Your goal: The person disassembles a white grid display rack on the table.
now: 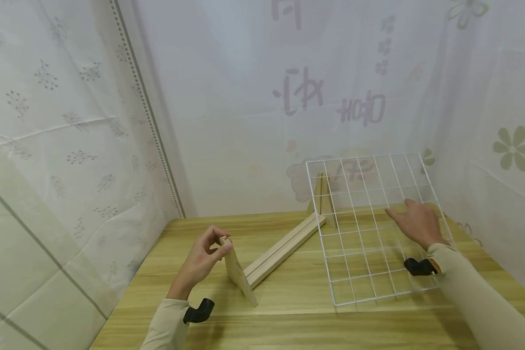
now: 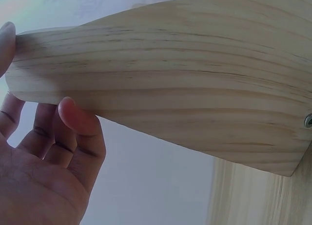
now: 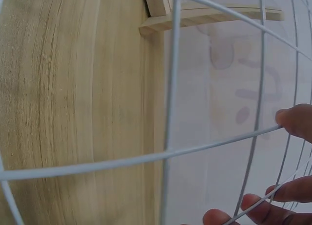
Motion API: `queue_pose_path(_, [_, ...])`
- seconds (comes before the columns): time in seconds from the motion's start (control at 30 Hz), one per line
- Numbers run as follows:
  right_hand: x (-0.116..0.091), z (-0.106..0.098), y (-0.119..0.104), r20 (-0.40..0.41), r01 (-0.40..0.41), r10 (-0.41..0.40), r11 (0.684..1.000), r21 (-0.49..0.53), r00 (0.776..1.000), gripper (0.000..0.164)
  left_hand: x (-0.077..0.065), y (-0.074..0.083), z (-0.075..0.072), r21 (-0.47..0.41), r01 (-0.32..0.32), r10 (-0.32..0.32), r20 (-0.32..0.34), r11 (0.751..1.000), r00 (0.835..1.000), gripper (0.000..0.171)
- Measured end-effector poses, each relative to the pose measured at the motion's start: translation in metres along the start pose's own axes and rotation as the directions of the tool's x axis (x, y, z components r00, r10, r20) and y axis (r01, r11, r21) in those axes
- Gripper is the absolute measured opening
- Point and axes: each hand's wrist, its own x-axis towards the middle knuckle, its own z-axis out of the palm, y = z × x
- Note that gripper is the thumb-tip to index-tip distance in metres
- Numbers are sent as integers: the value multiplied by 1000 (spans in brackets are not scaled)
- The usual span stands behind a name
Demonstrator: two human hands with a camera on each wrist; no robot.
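A wooden stand lies across the table: a grooved double rail (image 1: 284,249) joins a tapered end board (image 1: 236,270) near me to a similar upright board (image 1: 323,194) at the far end. My left hand (image 1: 201,260) pinches the narrow top of the near board between thumb and fingers. In the left wrist view, the board's grained face (image 2: 170,78) fills much of the picture, with a metal fastener (image 2: 308,120) at its wide end. My right hand (image 1: 415,224) grips a white wire grid panel (image 1: 355,231), tilted beside the rail. In the right wrist view, fingers (image 3: 256,205) and thumb lie at the wires.
The wood-grain table (image 1: 284,325) meets a printed curtain (image 1: 227,146) at the back. More patterned cloth hangs at the left (image 1: 70,112) and right (image 1: 507,194). The grid panel overlaps the far board in the head view.
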Motion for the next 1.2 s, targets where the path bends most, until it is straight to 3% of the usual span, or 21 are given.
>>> queue_pose_path(0.37, [-2, 0, 13, 75, -35, 38, 999, -39, 996, 79, 2, -4, 1, -6, -13, 13, -21, 1000, 1000, 16])
queue_pose_path(1.0, [-14, -6, 37, 190, -160, 159, 987, -7, 969, 60, 2, -6, 0, 6, -85, 86, -46, 996, 995, 12])
queue_pose_path(1.2, [-22, -1, 42, 233, -121, 126, 992, -34, 964, 57, 1, -7, 1, 2, -79, 79, -48, 997, 996, 13])
